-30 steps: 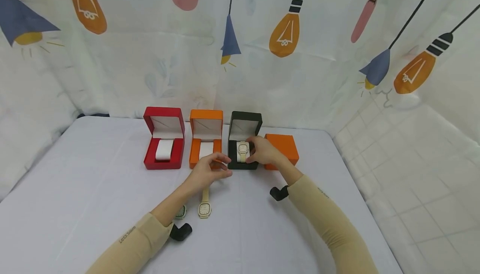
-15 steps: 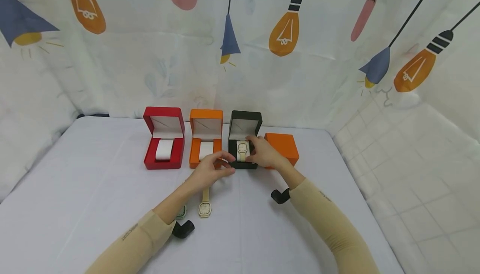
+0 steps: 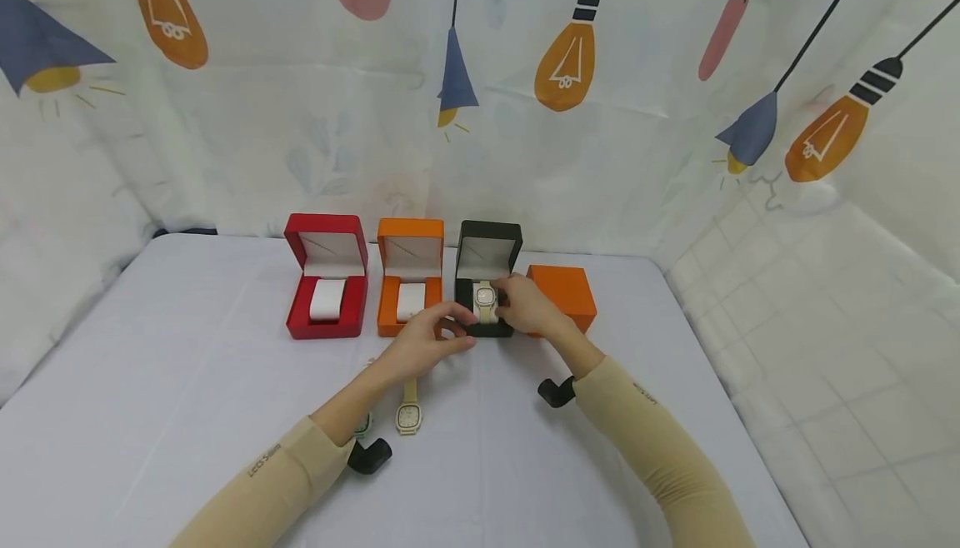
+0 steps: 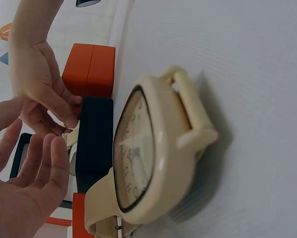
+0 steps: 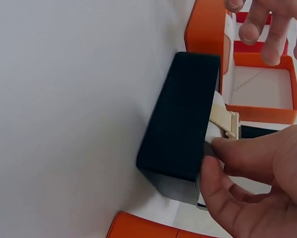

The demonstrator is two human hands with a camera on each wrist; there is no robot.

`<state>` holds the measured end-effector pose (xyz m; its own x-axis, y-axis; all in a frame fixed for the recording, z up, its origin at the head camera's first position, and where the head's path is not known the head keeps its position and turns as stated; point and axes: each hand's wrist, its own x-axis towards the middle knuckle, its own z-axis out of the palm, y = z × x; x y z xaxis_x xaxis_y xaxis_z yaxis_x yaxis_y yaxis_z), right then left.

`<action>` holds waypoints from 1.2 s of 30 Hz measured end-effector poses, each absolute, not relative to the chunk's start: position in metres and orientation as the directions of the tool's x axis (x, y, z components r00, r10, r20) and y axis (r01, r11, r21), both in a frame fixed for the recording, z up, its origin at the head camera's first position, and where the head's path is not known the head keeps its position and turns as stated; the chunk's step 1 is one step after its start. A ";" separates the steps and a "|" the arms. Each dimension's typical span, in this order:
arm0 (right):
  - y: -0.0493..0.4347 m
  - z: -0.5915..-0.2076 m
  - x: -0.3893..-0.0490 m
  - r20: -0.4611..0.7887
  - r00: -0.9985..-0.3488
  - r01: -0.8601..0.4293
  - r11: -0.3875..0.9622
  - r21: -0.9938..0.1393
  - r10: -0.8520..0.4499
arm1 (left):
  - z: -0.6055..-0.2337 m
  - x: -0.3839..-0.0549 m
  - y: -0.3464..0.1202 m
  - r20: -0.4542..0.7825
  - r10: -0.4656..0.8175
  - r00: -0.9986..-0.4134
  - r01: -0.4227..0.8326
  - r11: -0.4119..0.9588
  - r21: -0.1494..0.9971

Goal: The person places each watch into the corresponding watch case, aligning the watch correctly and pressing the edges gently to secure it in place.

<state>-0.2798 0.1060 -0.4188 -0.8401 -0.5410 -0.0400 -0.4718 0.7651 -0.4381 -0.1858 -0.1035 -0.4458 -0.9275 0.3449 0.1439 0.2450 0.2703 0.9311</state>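
Note:
In the head view, a cream watch [image 3: 485,296] wraps a white cushion inside the open dark green box [image 3: 483,331]. My right hand [image 3: 529,305] reaches in from the right; its thumb and curled fingers pinch the side of the cushion [image 5: 213,131] by the strap, as the right wrist view shows. My left hand [image 3: 422,343] hovers at the box's left front corner with relaxed fingers and holds nothing; whether a fingertip touches the box I cannot tell. Below it a second cream watch [image 3: 408,417] lies on the table. A green-faced watch [image 3: 363,424] is partly hidden behind the left forearm.
To the left stand an open orange box [image 3: 389,302] and an open red box [image 3: 298,315], each with a bare white cushion. A closed orange box [image 3: 564,290] sits right of the dark one. White cloth covers the table [image 3: 187,381]; a printed curtain hangs behind.
My left hand has shifted slightly right, closer to the dark green box. The right hand stays at the cushion with only small finger movement.

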 end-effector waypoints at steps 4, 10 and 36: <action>0.105 -0.418 -0.279 -0.052 -0.830 -0.486 0.765 -0.424 -0.556 | -0.445 -0.185 -0.105 0.142 0.345 -0.928 0.247 0.285 0.926; 0.112 -0.411 -0.277 -0.053 -0.838 -0.454 0.748 -0.484 -0.543 | -0.444 -0.189 -0.106 0.151 0.357 -0.922 0.265 0.297 0.917; 0.137 -0.354 -0.309 0.348 -0.883 -0.468 0.576 -0.670 -0.314 | -0.388 -0.238 -0.106 0.359 0.145 -0.922 0.385 0.445 0.809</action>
